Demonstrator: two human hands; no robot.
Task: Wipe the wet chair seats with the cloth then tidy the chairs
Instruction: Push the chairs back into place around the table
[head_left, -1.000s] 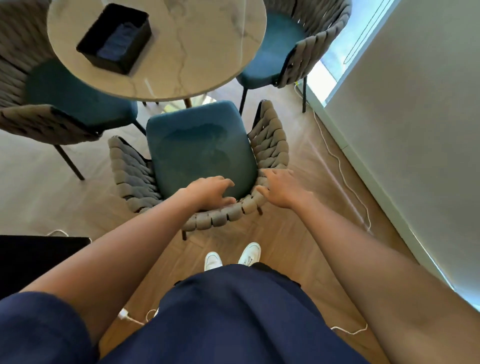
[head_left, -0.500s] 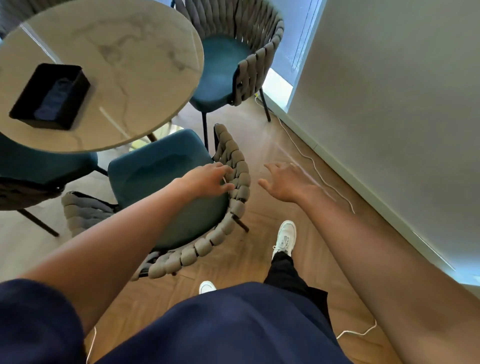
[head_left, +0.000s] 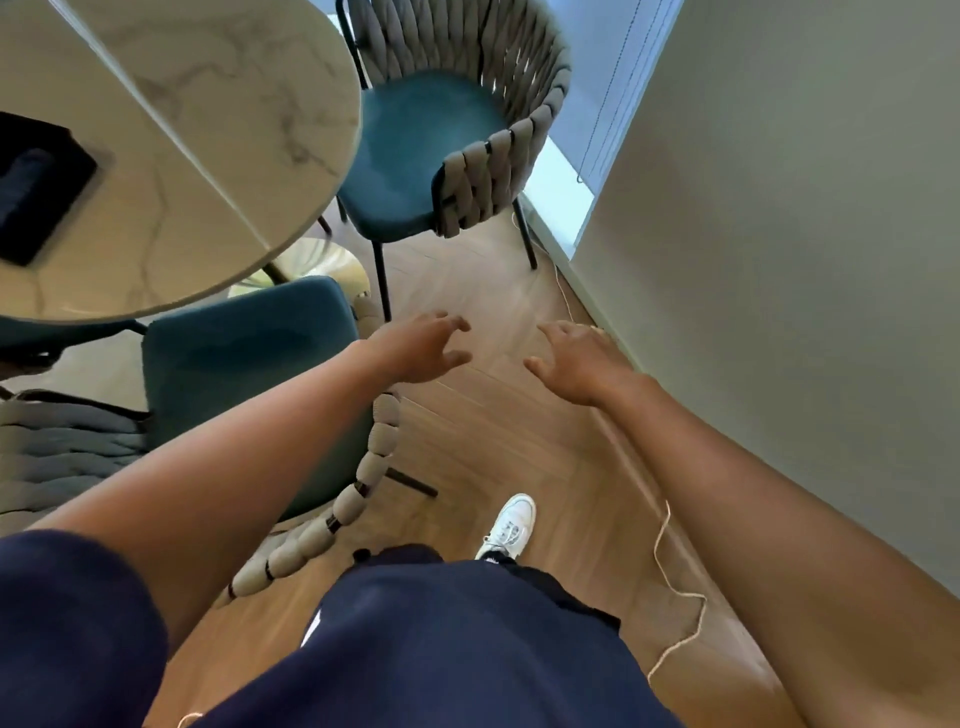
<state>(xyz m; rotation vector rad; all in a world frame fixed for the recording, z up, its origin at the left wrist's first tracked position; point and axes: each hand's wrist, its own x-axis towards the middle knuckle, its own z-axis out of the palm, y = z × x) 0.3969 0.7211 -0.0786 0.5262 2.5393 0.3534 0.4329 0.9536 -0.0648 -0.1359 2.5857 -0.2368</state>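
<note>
**Both hands off the near chair**

A second ago both hands gripped the woven grey back of the teal-seated near chair (head_left: 249, 374). Now the left hand (head_left: 415, 345) and right hand (head_left: 576, 361) hang free over the wooden floor — fingers spread, holding nothing — with the right foot stepped forward.

A tray (head_left: 36, 192) lies on the table (head_left: 208, 130). One chair (head_left: 249, 379) sits tucked under its near edge. Another chair (head_left: 447, 140) stands at its right, near the wall (head_left: 779, 260).

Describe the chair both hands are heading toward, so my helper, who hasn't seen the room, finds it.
Start at the round marble table. The far chair stands at its edge nearest the window, teal seat facing the table. Unlike the near chair, it stands apart from the person.
</note>
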